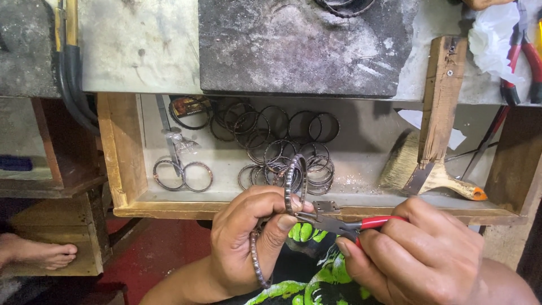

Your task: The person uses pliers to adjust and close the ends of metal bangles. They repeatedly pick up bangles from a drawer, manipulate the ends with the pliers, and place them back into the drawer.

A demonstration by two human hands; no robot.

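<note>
Pliers (339, 223) with red handles sit in my right hand (420, 254), fingers wrapped tight around the grips so the tips nip the edge of a bangle (295, 183). My left hand (248, 231) is closed on that bangle, thumb and fingers pinching it upright to steady it against the tool, with another bangle (257, 262) hanging lower in the same hand. Beyond, a wooden drawer (121, 152) keeps loose bangles (282, 141) and a brush (435, 175) within reach, under the tabletop (141, 45).
</note>
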